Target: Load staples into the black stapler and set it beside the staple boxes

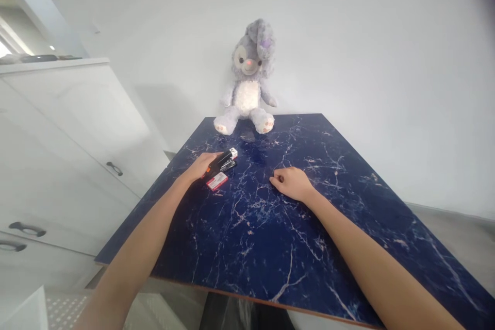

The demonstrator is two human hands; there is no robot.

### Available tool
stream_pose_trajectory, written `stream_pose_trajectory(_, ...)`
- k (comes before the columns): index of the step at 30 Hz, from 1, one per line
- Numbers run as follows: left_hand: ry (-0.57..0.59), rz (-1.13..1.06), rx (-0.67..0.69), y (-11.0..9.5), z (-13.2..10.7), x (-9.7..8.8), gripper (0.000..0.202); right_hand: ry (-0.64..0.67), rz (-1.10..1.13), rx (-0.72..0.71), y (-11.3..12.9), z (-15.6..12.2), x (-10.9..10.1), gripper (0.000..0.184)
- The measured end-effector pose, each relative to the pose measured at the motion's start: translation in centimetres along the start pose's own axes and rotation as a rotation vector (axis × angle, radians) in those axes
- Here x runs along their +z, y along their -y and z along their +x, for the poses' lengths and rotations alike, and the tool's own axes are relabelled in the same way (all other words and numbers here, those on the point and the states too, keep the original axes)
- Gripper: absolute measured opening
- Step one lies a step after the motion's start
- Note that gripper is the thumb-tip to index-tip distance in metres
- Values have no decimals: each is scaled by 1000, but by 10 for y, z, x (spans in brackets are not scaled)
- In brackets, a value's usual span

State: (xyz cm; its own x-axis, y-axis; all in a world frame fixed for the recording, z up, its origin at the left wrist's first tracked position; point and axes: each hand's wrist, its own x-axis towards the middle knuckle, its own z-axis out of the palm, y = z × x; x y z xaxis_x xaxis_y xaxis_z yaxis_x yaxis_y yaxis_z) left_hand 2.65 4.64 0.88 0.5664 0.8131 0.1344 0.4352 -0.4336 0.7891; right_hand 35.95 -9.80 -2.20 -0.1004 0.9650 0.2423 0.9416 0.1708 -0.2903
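As a plush rabbit [247, 95] sat upright at the far end of a dark blue marbled desk [255, 247], its back toward a pale wall [356, 36], a person's left hand [199, 166] was closed around the rear of a black stapler [219, 163] with orange trim. The stapler lay low over the desk, left of the middle and nearer the toy than the front edge, its white-tipped nose pointed toward the far side and its upper arm parted from the base. Whether it rested fully on the surface could not be told. A small red-and-white box [217, 181] lay flat just beside it on the near side, touched by neither hand; its print was too small to read. Across from them, the right hand [294, 183] rested on the desk, curled into a loose fist, with nothing visible inside. By appearances, the work stood at an early point: a grip on the stapler was made, its release was not yet done, and the box looked unhandled. No sign showed whether the stapler had been used. White cabinets [73, 149] with dark handles stood at left.
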Motion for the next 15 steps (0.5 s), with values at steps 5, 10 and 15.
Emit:
stream_pose_trajectory(5,43,119,79,-22,-7,27,51,-15,52,-5,-2,-1,0,24)
stream_pose_trajectory(10,270,136,194,-52,-19,65,46,-140,278,-206,1,-6,-6,51)
stream_pose_trajectory(15,301,215,210,-66,-31,64,50,-47,375,-317,4,-7,-9,39)
